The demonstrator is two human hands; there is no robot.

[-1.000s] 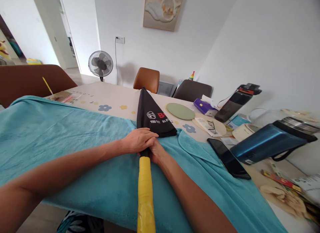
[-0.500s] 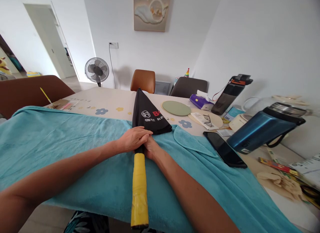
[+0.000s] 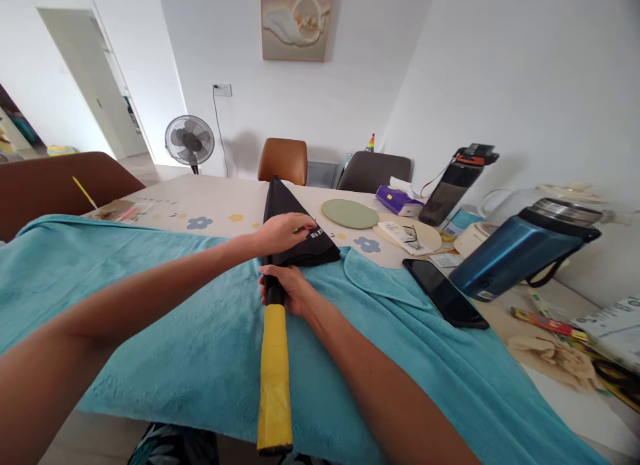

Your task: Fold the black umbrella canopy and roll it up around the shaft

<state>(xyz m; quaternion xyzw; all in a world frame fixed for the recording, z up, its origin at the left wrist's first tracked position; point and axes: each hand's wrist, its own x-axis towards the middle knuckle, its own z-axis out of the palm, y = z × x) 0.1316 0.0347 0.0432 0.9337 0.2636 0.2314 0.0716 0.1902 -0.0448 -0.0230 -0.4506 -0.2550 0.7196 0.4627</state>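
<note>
A black umbrella [image 3: 315,246], folded into a cone with white lettering, lies on the turquoise blanket [image 3: 165,332] with its tip pointing away from me. Its yellow-wrapped handle [image 3: 275,378] reaches toward me. My right hand [image 3: 293,288] is wrapped round the black part between canopy and handle. Above the canopy, my left hand [image 3: 284,233] has its fingers bent forward, with a dark gap between thumb and fingers. Whether it touches the cloth is hard to see, and it covers part of the print.
To the right lie a black phone [image 3: 444,293], a blue flask [image 3: 520,252], a dark drink bottle [image 3: 453,188] and eyeglasses [image 3: 411,237]. A green round mat [image 3: 349,213] and a purple tissue pack [image 3: 399,200] are farther back. Chairs and a fan [image 3: 190,140] stand beyond the table.
My left hand has lifted off my right hand and moved forward over the canopy. The right hand stays on the umbrella, its thumb now showing. The view has shifted slightly.
</note>
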